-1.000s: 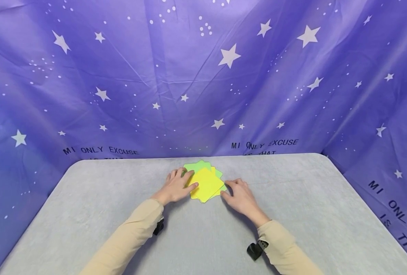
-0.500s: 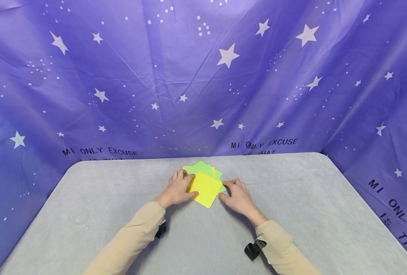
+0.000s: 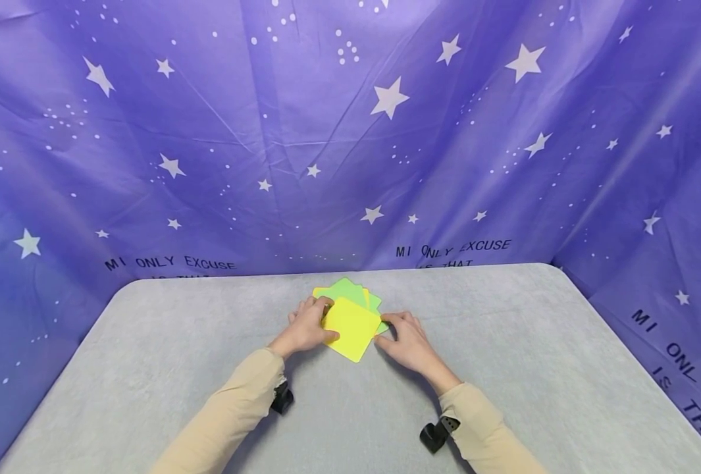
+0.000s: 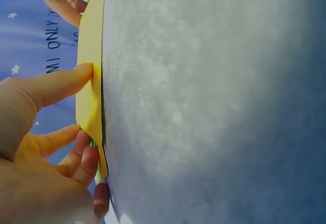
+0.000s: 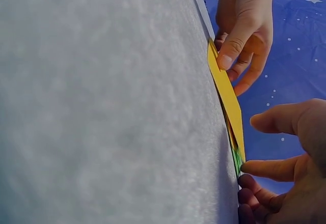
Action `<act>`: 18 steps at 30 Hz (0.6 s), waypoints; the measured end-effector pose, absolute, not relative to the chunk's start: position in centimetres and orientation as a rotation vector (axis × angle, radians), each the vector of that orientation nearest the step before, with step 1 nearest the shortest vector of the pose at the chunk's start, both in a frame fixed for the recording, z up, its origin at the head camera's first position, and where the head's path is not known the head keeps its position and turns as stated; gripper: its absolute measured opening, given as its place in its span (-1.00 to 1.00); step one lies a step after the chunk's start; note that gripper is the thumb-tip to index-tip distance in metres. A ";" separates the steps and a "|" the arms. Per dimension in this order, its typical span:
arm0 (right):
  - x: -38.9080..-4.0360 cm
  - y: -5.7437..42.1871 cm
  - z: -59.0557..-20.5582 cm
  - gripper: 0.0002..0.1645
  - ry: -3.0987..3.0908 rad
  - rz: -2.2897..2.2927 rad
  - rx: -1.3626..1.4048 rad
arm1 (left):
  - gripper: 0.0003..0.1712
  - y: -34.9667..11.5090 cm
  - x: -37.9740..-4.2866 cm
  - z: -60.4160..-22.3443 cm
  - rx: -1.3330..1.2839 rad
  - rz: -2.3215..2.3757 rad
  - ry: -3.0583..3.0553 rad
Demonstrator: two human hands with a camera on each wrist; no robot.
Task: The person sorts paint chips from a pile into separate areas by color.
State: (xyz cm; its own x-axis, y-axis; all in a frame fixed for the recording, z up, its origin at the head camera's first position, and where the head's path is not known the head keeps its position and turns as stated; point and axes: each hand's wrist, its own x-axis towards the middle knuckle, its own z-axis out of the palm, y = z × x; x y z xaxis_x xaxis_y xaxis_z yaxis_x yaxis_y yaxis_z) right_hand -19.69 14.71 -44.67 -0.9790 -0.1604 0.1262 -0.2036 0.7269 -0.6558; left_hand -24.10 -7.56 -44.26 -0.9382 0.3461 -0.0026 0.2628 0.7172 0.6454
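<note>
A square yellow card lies on top of a fanned pile of green cards and other yellow cards near the table's far edge. My left hand holds the top card's left side between thumb and index finger; in the left wrist view its thumb presses on the card's face. Opposite, my right hand is at the card's right corner. Its index fingertip touches the pile's edge in the right wrist view, while its thumb stands apart from the card. The lower cards are mostly covered.
The grey table has a rounded far edge just behind the pile. A purple curtain with white stars and lettering hangs behind and at both sides. Each wrist wears a small black camera.
The top yellow card has slid toward me and turned, uncovering more of the green cards behind. The right hand has shifted slightly left, and the left fingers have drawn in on the card.
</note>
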 end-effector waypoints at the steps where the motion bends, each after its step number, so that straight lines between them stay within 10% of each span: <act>1: -19.7 14.7 -44.7 -0.43 -2.857 1.115 0.299 | -0.33 -7.6 -24.2 -44.3 0.504 1.071 2.778; 18: -20.1 14.4 -45.1 -0.29 -2.746 1.438 0.322 | -0.48 -9.0 -24.2 -45.3 0.424 1.648 2.484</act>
